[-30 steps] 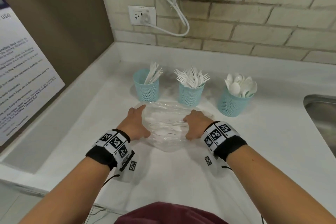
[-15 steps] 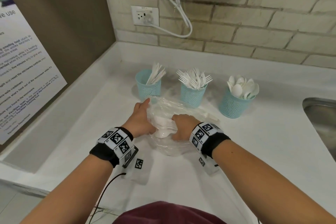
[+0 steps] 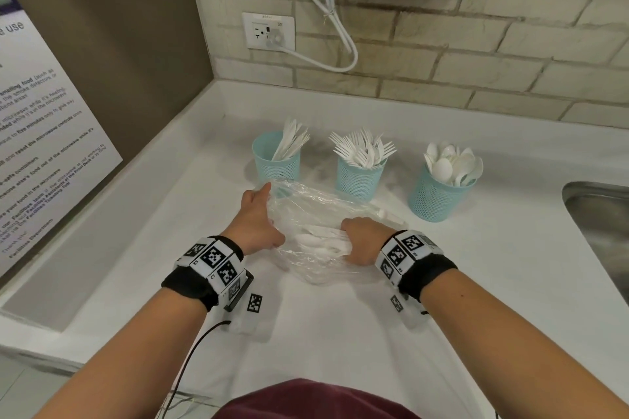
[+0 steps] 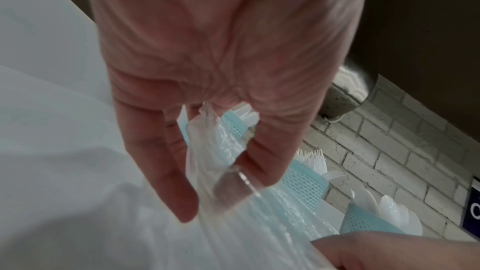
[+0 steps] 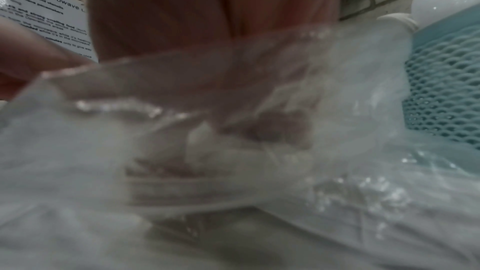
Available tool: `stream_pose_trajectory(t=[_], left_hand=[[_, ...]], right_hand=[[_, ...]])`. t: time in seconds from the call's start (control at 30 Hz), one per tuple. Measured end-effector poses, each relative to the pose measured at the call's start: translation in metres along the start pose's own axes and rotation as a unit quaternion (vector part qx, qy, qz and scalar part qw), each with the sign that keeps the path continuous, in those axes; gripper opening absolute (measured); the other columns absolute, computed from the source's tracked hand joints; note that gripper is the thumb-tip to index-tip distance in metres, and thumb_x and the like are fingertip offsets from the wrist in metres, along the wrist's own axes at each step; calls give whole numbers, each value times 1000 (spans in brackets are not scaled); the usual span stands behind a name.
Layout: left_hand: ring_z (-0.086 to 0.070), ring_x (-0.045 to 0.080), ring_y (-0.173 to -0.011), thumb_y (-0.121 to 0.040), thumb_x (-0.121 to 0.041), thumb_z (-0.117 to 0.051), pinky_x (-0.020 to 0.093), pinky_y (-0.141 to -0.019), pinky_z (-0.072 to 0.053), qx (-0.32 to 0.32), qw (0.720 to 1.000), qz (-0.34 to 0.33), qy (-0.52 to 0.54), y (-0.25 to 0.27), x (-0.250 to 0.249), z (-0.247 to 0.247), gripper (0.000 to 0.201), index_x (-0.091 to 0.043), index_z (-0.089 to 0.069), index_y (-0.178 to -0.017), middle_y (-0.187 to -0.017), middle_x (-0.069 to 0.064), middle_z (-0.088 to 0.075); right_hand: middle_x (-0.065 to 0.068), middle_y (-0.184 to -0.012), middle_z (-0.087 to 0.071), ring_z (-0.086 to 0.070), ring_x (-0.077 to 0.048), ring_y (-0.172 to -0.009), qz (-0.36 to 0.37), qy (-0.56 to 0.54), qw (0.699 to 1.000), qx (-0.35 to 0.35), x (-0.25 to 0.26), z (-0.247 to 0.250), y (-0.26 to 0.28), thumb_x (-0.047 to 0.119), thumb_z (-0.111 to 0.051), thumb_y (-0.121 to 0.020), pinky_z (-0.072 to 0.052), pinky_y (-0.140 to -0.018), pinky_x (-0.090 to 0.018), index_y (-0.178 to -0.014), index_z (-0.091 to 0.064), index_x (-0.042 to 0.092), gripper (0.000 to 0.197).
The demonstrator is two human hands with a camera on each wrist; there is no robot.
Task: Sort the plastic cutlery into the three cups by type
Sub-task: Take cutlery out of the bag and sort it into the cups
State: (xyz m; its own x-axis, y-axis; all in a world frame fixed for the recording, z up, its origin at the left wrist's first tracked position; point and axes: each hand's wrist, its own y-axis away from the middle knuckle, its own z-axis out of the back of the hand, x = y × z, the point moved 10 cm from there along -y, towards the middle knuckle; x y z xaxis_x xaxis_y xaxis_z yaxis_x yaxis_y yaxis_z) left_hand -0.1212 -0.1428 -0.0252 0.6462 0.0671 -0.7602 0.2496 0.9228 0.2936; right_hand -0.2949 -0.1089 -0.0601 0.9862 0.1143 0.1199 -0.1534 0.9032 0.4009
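At frame centre, a crumpled clear plastic bag [image 3: 316,214] of white plastic cutlery [image 3: 320,241] is pinched at its left edge by the left hand [image 3: 257,221] and gripped by the right hand [image 3: 362,241]. Three teal mesh cups [image 3: 357,177] are lined up just behind it.

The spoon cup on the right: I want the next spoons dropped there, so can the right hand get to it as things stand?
Probably yes. The spoon cup stands just beyond the right hand with bare counter between them, though that hand is gripping cutlery through the plastic bag.
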Motion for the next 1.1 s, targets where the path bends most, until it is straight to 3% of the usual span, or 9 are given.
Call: stream_pose_trajectory(t=[0.27,0.37,0.43,0.53,0.63,0.73,0.8,0.87,1.1], left_hand=[[-51,22,-103,-69,6,-66,27,-65,-51,2,1000,-2,-2,-6,3,-2,105,-19,-7,-152,-135,2,-22],[-47,24,-116,-73,-4,-68,34,-90,-50,-1,999,6,-39,-4,3,0,103,-20,-4,-152,-139,4,-20],[-26,29,-134,-75,-18,-70,38,-108,-33,-36,993,11,-110,-1,2,6,96,-24,-10,-151,-145,7,-15],[0,27,-141,-74,-33,-71,43,-112,-19,-142,970,-40,-192,13,-22,21,78,-31,-32,-141,-154,10,-1],[-8,22,-139,-67,-46,-74,39,-112,-14,-180,950,-130,-221,21,-54,19,72,-33,-43,-130,-151,4,-13],[-37,16,-127,-65,-55,-73,36,-109,-29,-63,966,-195,-156,15,-77,-8,72,-30,-47,-128,-134,-4,-43],[-53,13,-113,-70,-40,-75,26,-96,-44,0,974,-228,-8,16,-89,-21,60,-22,-50,-122,-119,-5,-57],[-53,11,-111,-78,-19,-72,12,-89,-41,9,969,-233,79,14,-91,-26,55,-15,-45,-126,-116,-5,-56],[-51,9,-103,-89,7,-50,6,-81,-42,-20,956,-251,153,8,-90,-34,49,-2,-36,-135,-109,-9,-53]], right_hand=[[-14,-114,-58,-57,-29,-104,-8,25,1000,-1,-6,3,3,38,-53,-90,-48,-91,-37,-116,-53,2,44],[-12,-100,-60,-59,-27,-90,23,-90,995,-44,1,29,10,32,-52,-93,-46,-77,-33,-115,-45,3,37],[-10,-87,-62,-59,-24,-77,59,-221,969,-98,8,56,16,25,-51,-93,-47,-70,-32,-114,-43,4,31],[-3,-78,-64,-60,-15,-75,112,-370,906,-174,19,94,23,20,-49,-90,-47,-76,-25,-117,-44,5,30],[1,-95,-62,-57,5,-87,149,-433,858,-235,30,115,27,25,-45,-85,-41,-82,-8,-116,-54,0,41],[-7,-114,-63,-57,-4,-103,143,-493,820,-255,39,113,25,29,-45,-84,-41,-90,-7,-121,-56,4,45],[-7,-119,-62,-57,-15,-113,117,-532,800,-250,41,101,21,33,-48,-85,-44,-101,-26,-123,-56,11,45],[-3,-120,-62,-57,-17,-116,87,-550,793,-246,41,90,17,42,-48,-83,-42,-104,-33,-126,-54,16,51],[2,-116,-55,-55,-3,-100,102,-554,782,-265,42,106,34,17,-58,-88,-42,-78,-3,-130,-44,19,44]])
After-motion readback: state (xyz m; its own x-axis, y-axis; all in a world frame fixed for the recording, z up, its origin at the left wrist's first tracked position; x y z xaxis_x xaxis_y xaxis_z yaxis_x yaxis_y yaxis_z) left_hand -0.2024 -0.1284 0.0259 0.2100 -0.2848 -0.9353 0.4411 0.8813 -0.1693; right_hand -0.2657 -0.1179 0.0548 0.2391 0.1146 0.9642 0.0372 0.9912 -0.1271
